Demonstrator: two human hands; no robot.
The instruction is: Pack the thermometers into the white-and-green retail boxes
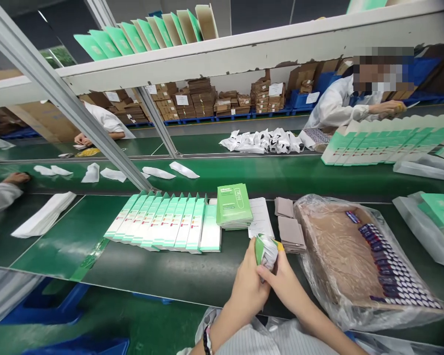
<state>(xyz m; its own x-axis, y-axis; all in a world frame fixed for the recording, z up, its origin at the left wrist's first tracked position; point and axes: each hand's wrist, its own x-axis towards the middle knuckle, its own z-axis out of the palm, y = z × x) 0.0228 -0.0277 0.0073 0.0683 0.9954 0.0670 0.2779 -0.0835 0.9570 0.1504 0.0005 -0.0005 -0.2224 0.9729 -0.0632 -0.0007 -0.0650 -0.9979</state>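
Observation:
My left hand (248, 280) and my right hand (286, 283) are closed together on a bundle at the bench's near edge. White crumpled wrapping (269, 252) makes up most of it, and a green folded booklet (259, 250) curves round its left side. What lies inside the bundle is hidden. Yellow shows on a fingertip of my right hand. Just beyond my hands are a stack of green booklets (234, 204), white printed leaflets (261, 217) and piles of grey-brown folded packets (290, 232). To the left stands a row of open white-and-green cartons (159, 222).
At right, a plastic-lined cardboard box (338, 256) holds rows of batteries (395, 271). A green conveyor (222, 172) carries white pouches (157, 172). A metal post (70, 98) and overhead shelf (244, 47) frame the bench. Co-workers sit across (336, 103) and a co-worker's hand (18, 178) shows at left.

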